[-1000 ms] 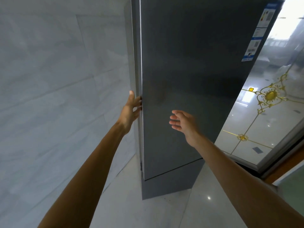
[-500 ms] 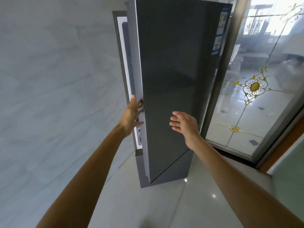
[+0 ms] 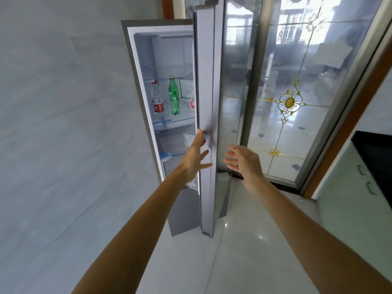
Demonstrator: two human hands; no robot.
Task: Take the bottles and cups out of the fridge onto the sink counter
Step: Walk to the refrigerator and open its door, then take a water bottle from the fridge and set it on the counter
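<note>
On fridge shelf: green bottle, clear red-labelled bottle; left hand, right hand fingers spread.

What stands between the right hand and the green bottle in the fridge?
In the head view, the open fridge door, edge-on, separates the right hand from the green bottle.

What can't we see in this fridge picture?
Head view, fridge door: covers the right part of the inside, so no cups are visible.
Head view, red-labelled thing beside the green bottle: half hidden by the door.
Head view, dark counter: cut off by the right edge.
</note>
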